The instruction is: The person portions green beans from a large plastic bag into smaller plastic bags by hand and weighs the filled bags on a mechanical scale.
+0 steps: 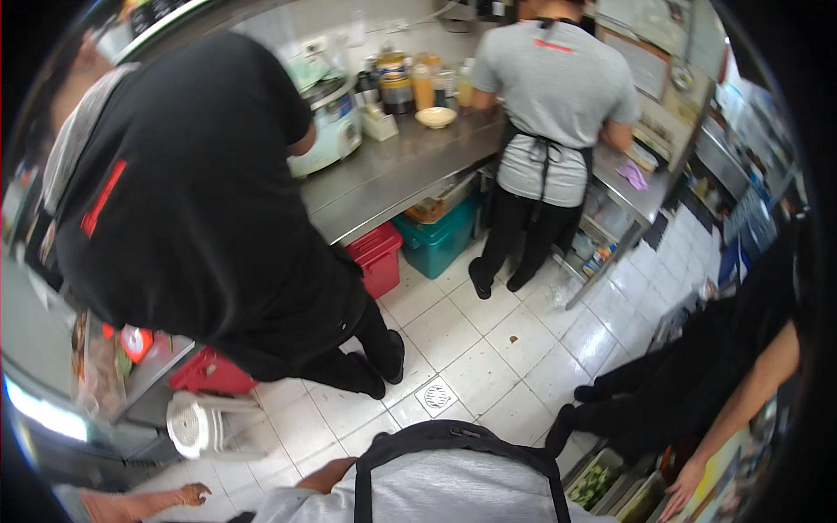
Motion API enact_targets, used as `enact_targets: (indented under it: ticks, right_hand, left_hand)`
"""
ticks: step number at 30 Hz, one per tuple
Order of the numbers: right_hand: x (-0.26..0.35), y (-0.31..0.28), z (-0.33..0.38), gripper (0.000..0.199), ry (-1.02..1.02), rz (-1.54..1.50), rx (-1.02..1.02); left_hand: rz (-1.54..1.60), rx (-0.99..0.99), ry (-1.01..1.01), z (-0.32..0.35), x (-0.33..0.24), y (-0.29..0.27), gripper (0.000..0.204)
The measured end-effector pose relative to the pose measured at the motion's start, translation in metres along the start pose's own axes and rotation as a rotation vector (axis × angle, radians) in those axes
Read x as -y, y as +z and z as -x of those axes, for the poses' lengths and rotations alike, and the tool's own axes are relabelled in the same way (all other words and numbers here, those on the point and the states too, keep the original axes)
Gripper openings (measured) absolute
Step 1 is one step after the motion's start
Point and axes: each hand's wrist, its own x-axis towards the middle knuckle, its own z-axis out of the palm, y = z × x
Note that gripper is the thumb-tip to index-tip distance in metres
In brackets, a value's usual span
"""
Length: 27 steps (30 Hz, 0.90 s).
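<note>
At the lower edge is my own chest in a grey shirt, with a black apron over it. A short stretch of my left arm shows beside the apron; its hand is hidden behind the apron and my body. My right hand does not show. Two other hands appear low in the picture and seem to belong to other people. One bare hand reaches in from the left edge above the tiles. Another hand, on an arm from the person in black at right, hangs beside a tray of chopped green food.
A person in black stands left by a white appliance on a steel counter. A person in grey works farther along. Red and teal bins sit beneath. A white stool and floor drain are nearer.
</note>
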Motion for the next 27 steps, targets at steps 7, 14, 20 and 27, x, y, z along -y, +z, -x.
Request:
enact_targets:
  ticks: [7,14,20,27]
  right_hand:
    - [-0.003,-0.125,-0.008,0.036,-0.055,0.593,0.309]
    - [0.008,-0.175,-0.029,0.035,-0.139,0.924,0.486]
    - [0.007,-0.181,-0.026,0.034,-0.155,1.047,0.545]
    - [0.036,-0.166,-0.032,0.033,-0.153,1.185,0.556]
  left_hand:
    - [0.373,-0.441,0.14,0.046,0.045,0.052,0.029]
    - [0.611,-0.658,0.16,0.081,0.079,0.095,0.028]
    - [0.732,-0.672,0.138,0.104,0.095,0.105,0.027]
    - [0.824,-0.659,0.138,0.162,0.127,0.083,0.026]
